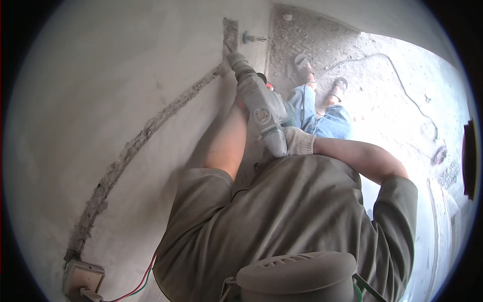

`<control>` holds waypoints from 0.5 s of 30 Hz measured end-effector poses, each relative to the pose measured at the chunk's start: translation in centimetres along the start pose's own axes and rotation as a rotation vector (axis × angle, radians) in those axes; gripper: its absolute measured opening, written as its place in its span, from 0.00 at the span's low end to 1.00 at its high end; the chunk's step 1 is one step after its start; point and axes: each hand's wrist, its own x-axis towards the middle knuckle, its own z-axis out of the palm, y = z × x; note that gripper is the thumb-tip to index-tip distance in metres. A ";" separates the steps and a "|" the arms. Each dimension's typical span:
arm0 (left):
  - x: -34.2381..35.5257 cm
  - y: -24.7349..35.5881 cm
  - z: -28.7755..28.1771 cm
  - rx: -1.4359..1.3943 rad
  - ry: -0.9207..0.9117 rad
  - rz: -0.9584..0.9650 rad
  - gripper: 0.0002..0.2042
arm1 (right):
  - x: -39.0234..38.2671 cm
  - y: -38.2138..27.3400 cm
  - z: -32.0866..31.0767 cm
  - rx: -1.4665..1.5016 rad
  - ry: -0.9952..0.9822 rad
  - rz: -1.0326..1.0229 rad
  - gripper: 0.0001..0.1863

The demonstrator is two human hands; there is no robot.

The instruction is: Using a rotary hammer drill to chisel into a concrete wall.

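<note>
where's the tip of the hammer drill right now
In the head view the hammer drill sits upper centre, its tip pressed into the top end of the chiselled groove in the grey wall, with the gloved right hand on its rear handle.

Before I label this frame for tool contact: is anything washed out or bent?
Head view: daylight blows out the floor at right; the wall is evenly lit. Fisheye curves the chased groove. The rotary hammer and gloved right hand stay sharp.
</note>
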 end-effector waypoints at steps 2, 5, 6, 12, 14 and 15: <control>-10.6 -7.9 -4.7 0.163 0.569 -0.457 0.11 | 1.9 -0.7 1.4 -0.050 -0.130 -0.038 0.18; -6.7 -6.1 -2.5 0.422 0.543 -0.565 0.08 | 0.6 1.6 -0.2 0.219 -0.099 0.099 0.27; -5.6 -4.3 -1.7 0.518 0.549 -0.591 0.08 | 0.4 2.3 -0.4 0.145 -0.047 0.065 0.26; -4.8 -1.1 4.2 -0.755 0.475 0.082 0.08 | -0.5 0.0 0.4 -0.408 0.003 0.047 0.27; -5.0 -3.1 4.1 -0.609 0.610 0.108 0.07 | -0.9 -1.4 0.6 -0.509 0.025 0.056 0.29; -4.8 -3.7 4.6 -0.544 0.677 0.118 0.07 | -2.0 -2.8 1.2 -0.528 0.029 0.055 0.28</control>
